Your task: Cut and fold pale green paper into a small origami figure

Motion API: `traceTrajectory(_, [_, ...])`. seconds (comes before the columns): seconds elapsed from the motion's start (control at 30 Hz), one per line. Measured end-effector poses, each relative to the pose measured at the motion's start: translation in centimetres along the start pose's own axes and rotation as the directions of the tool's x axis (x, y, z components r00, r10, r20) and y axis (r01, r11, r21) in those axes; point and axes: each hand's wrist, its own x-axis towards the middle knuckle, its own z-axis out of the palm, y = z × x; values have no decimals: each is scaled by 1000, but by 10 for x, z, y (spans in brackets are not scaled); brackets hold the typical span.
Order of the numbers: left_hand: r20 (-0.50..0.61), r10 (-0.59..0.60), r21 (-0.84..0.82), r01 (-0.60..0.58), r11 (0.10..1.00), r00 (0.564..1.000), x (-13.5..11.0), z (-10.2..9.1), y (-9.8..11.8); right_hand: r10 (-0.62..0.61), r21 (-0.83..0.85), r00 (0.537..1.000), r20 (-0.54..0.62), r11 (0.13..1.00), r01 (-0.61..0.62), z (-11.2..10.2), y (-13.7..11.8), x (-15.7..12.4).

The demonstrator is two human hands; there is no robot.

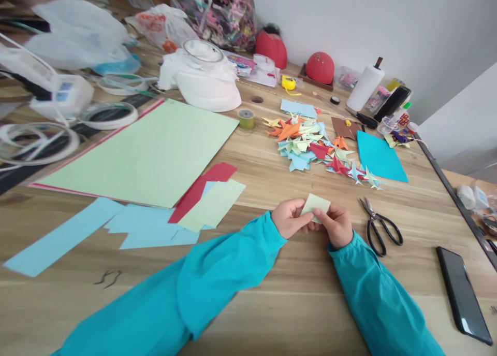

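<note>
Between my two hands is a small pale green square of paper [315,203], held just above the table. My left hand [290,216] pinches its left side, fingers behind and thumb in front. On the paper's lower right, my right hand [337,223] presses with its thumb, the other fingers tucked behind. Black-handled scissors [373,224] lie with blades partly apart to the right of my right hand. Beyond the hands spreads a pile of folded paper cranes [301,138] in orange, red, blue, green and yellow.
Large pale green sheets [147,148] lie at the left, with blue paper strips [66,237] and a red piece [202,193] before them. A thread spool [246,119], turquoise paper [381,156] and a phone [463,294] are around. White bags and cables crowd the back left.
</note>
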Motion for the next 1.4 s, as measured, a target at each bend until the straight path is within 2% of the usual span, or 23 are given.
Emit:
traceTrajectory(0.17, [7,9,29,-9,1000,1000,1,0,-2,25,-19,999,25,1000,-25,0,-2,0])
traceTrajectory(0.33, [48,-10,-12,11,1000,999,1,2,-2,30,-16,999,15,999,-30,-3,4,0])
traceTrajectory(0.53, [-117,8,4,-7,1000,993,3,-1,-2,33,22,987,-154,999,-30,-8,13,1])
traceTrajectory(0.67, [-212,69,14,-67,998,975,5,-5,-1,-7,-54,997,-72,999,3,-8,8,-1])
traceTrajectory(0.8, [-340,154,73,-137,988,928,9,-7,-3,-29,-224,997,68,974,43,-2,-2,-5])
traceTrajectory(0.87, [-362,202,92,-181,979,910,11,-7,-6,-29,-251,996,89,967,50,1,-4,-6])
traceTrajectory(0.97, [-312,208,54,-201,978,927,13,-8,-10,-2,-222,998,57,975,15,2,-4,-6])
traceTrajectory(1.07, [-266,95,-6,-100,995,959,15,-9,-12,-4,-202,998,61,979,16,1,-1,-5])
traceTrajectory(1.13, [-281,51,-29,-61,998,958,14,-9,-12,-53,-179,998,26,982,57,1,2,-5])
traceTrajectory(1.23, [-325,55,-64,-80,995,944,13,-8,-11,-184,-169,974,-134,972,161,2,7,-6])
traceTrajectory(1.3, [-350,67,-90,-104,991,934,13,-7,-9,-264,-239,943,-204,947,213,3,10,-7])
traceTrajectory(1.4, [-362,67,-125,-119,985,930,12,-6,-8,-355,-407,913,-200,878,252,4,12,-9])
